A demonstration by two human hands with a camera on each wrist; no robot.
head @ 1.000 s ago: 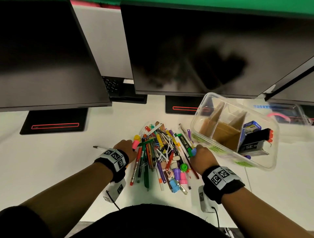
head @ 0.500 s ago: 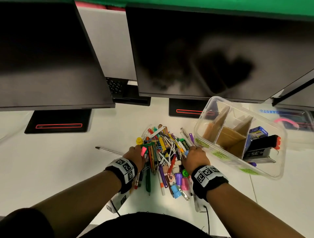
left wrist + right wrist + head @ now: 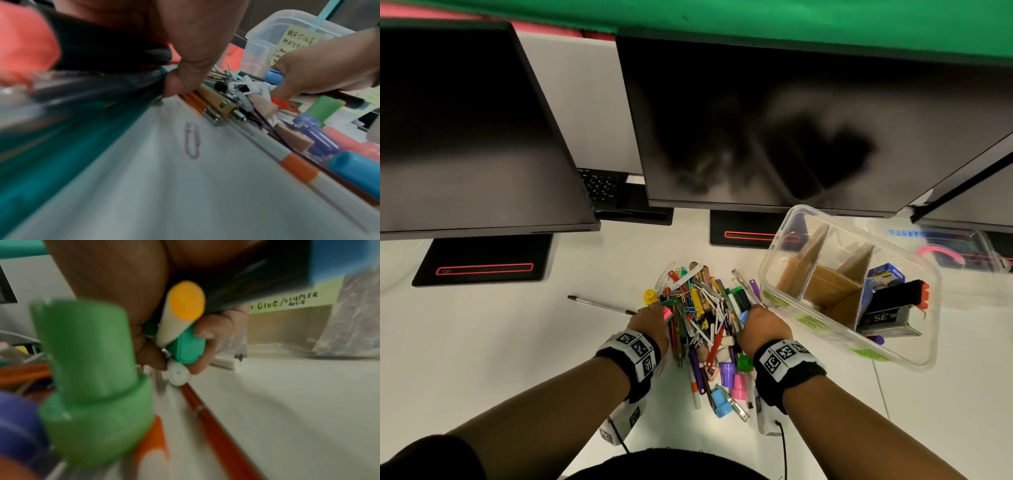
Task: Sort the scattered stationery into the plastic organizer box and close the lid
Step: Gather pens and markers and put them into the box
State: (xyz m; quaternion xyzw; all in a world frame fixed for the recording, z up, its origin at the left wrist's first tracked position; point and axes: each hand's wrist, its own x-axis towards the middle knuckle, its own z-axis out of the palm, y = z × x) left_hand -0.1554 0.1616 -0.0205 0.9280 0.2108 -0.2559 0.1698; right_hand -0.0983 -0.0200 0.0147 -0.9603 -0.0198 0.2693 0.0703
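Both hands clamp pens: left hand (image 3: 650,320) on the stationery pile's (image 3: 705,322) left edge, right hand (image 3: 763,325) nearer the organizer box (image 3: 784,270) at two o'clock; pens probably lie twelve-to-six.

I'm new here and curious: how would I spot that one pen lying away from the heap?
Start at the stationery pile in front of the monitors. Look left of it, past the left hand. The lone pen lies flat on the white desk, thin, clear and dark-tipped, away from the colourful heap.

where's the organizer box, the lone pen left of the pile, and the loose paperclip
organizer box (image 3: 784,236): head view, clear far-left rim.
lone pen (image 3: 599,304): head view, mid-barrel.
loose paperclip (image 3: 192,142): left wrist view, middle of the wire loop.
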